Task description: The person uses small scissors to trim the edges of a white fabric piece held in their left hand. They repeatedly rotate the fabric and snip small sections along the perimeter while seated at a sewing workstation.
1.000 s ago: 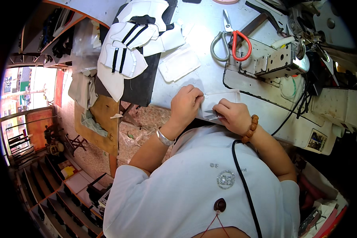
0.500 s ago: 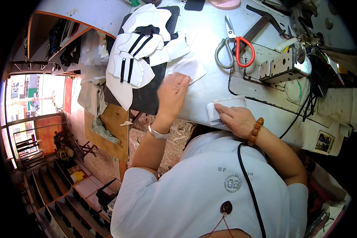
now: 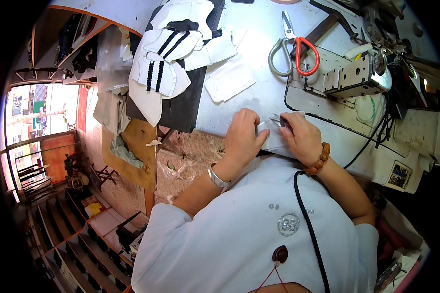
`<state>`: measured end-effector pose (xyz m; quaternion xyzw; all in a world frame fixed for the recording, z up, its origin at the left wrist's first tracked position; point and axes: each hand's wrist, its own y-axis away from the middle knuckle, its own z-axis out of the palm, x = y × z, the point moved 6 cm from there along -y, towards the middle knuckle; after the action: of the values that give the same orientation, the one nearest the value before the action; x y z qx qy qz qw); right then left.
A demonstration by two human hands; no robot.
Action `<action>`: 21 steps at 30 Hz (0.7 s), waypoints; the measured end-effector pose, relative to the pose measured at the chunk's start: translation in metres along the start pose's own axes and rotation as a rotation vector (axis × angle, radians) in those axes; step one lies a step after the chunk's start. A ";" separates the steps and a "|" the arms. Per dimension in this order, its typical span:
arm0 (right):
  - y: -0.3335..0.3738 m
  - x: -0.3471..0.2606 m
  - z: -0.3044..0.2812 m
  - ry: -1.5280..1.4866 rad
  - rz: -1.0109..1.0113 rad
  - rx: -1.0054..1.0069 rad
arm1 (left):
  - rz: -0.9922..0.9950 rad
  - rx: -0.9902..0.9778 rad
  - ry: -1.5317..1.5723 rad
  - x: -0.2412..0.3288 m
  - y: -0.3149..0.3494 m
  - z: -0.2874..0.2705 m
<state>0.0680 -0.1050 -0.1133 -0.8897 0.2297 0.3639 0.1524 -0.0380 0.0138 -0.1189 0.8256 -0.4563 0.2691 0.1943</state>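
Note:
At the near edge of the white table my left hand (image 3: 243,136) pinches a small white fabric piece (image 3: 273,140) between thumb and fingers. My right hand (image 3: 302,138) is closed around small metal thread snips (image 3: 277,120), their pointed tips over the upper edge of that piece. Fingers cover most of the snips and part of the fabric. A short stack of similar white pieces (image 3: 231,81) lies flat beyond my left hand.
White shaped panels with black cords (image 3: 167,61) lie on a black board (image 3: 183,107) at left. Large scissors (image 3: 298,57) with red and grey handles rest near a hammer (image 3: 318,34). A sewing machine (image 3: 352,78) stands at right. A wooden stool-like board (image 3: 127,161) is lower left.
My left hand has come from the stack to the near edge and taken hold of the white piece by my right hand. The snips' tips have swung up over the piece.

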 end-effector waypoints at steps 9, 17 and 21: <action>0.005 -0.005 -0.001 -0.028 -0.038 -0.010 | -0.479 -0.059 1.235 -0.022 0.009 0.030; 0.002 -0.011 0.002 0.102 -0.040 -0.014 | -0.502 -0.050 1.276 -0.015 0.009 0.028; 0.000 -0.015 0.003 0.144 -0.040 -0.024 | -0.499 -0.047 1.261 -0.017 0.009 0.030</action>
<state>0.0566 -0.0997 -0.1042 -0.9198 0.2178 0.2985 0.1319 -0.0453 0.0034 -0.1521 0.5868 -0.0571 0.6362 0.4976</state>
